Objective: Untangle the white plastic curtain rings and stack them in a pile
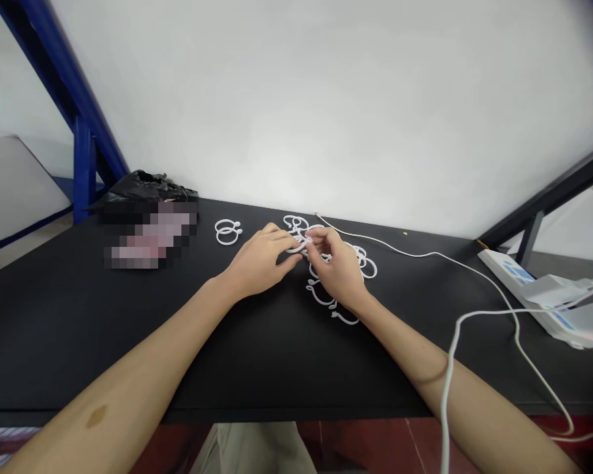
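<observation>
A white shower curtain ring (296, 249) is held between my two hands above the black table. The fingers of my left hand (261, 260) close on its left side, partly hiding it. My right hand (340, 266) pinches the ring near its right end with thumb and fingertips. Around and under my right hand lies a loose pile of several more white rings (369, 268), some of them gapped with knobbed ends. Two overlapping rings (227, 236) rest apart from the pile, to the left of my left hand.
A black plastic bag (145, 186) and a blurred-out patch are at the table's (257, 355) back left. A white power strip (524, 283) with plugs stands at the right. A white cable (452, 368) loops over my right forearm. A white wall (326, 105) rises behind.
</observation>
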`<action>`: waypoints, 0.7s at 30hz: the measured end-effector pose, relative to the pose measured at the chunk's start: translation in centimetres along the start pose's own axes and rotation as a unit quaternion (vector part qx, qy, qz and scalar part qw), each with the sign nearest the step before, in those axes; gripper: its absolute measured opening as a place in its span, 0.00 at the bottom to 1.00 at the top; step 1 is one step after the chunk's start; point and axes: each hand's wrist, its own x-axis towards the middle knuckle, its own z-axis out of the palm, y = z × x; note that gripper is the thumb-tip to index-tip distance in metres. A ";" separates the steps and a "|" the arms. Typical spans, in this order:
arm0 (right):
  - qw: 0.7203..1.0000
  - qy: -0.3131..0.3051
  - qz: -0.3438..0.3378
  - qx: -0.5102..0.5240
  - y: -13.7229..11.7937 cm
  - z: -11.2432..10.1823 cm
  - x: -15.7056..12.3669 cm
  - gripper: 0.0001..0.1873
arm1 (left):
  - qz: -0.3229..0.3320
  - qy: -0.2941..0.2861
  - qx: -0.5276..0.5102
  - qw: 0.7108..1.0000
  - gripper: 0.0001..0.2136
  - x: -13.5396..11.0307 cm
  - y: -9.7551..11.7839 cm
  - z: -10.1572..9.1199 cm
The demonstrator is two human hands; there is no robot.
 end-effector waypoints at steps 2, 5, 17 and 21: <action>1.000 -0.002 -0.004 -0.010 0.0 0.0 0.0 0.10 | 0.005 -0.002 -0.005 1.000 0.10 0.0 0.0 0.0; 1.000 -0.003 -0.002 -0.018 0.0 0.0 0.1 0.09 | 0.007 -0.002 -0.020 1.000 0.10 0.0 0.0 -0.1; 0.999 -0.006 0.001 -0.038 0.4 0.0 0.1 0.09 | 0.009 0.005 -0.011 1.000 0.09 0.0 -0.1 -0.1; 0.999 -0.009 -0.004 -0.033 0.3 0.0 0.2 0.08 | -0.004 0.023 -0.010 1.000 0.07 0.0 0.4 -0.3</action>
